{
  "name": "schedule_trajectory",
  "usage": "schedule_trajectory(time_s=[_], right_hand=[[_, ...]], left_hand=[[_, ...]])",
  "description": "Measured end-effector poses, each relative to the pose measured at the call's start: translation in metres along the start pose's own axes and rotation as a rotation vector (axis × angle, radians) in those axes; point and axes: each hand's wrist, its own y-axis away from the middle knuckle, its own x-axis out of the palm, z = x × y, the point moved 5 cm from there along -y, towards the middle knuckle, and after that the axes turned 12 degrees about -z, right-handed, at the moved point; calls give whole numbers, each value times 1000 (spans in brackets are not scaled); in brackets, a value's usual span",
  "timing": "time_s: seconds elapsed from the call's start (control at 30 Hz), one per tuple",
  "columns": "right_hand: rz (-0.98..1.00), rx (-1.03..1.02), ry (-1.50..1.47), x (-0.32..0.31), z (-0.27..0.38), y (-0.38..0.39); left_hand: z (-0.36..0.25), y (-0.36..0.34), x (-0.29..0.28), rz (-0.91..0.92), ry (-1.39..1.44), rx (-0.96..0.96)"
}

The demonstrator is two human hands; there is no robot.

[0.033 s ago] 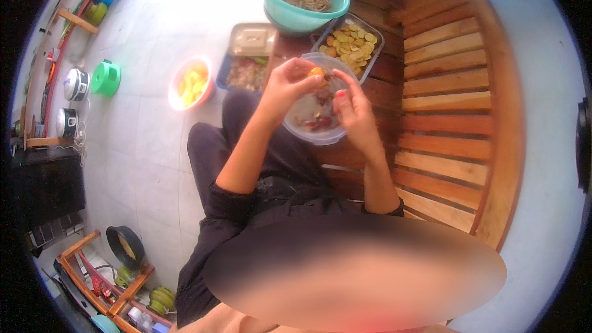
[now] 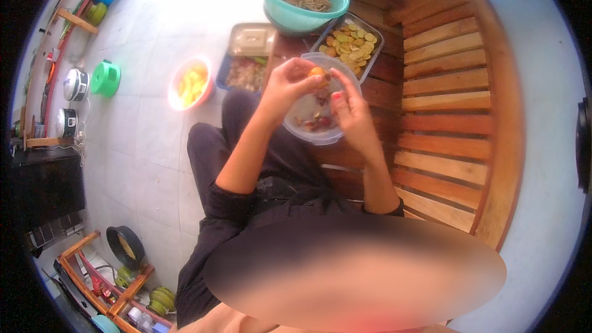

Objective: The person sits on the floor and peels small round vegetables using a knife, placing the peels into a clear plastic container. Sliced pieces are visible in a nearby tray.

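Observation:
My left hand [image 2: 291, 83] is closed on a small orange-yellow piece [image 2: 317, 72], which has a darker brown patch on its side. It is held between thumb and fingertips, and its kind is not clear. Close to its right side is my right hand [image 2: 353, 110], index finger stretched toward the piece and thumb apart; nothing shows between them. Under both hands is a round translucent plastic bowl [image 2: 311, 134] by my lap. Dark reddish-brown scraps [image 2: 317, 123] lie in it, looking like peelings.
A teal basin [image 2: 290, 20] with greyish strips stands beyond, beside a tray of yellow-green slices [image 2: 353, 43]. A lidded container [image 2: 253, 40] is left of them. An orange-rimmed tub [image 2: 192, 83] of yellow pieces sits on the floor. The slatted wooden bench back [image 2: 444, 123] rises on my right.
My right hand has shifted slightly left, its index finger and thumb nearer the orange-yellow piece. My left hand and the bowl look the same.

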Motion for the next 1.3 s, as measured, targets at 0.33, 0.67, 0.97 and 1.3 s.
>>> schedule_trajectory(time_s=[0.33, 0.67, 0.97, 1.3], right_hand=[[-160, -173, 320, -1, -10, -16], [-100, -96, 178, 3, -1, -5], [14, 153, -26, -4, -21, 0], [-63, 90, 201, -8, -32, -2]], left_hand=[[-5, 7, 1, 4, 59, -26], [3, 3, -2, 16, 54, -33], [12, 1, -9, 71, 267, -206], [14, 2, -8, 89, 189, -207]])
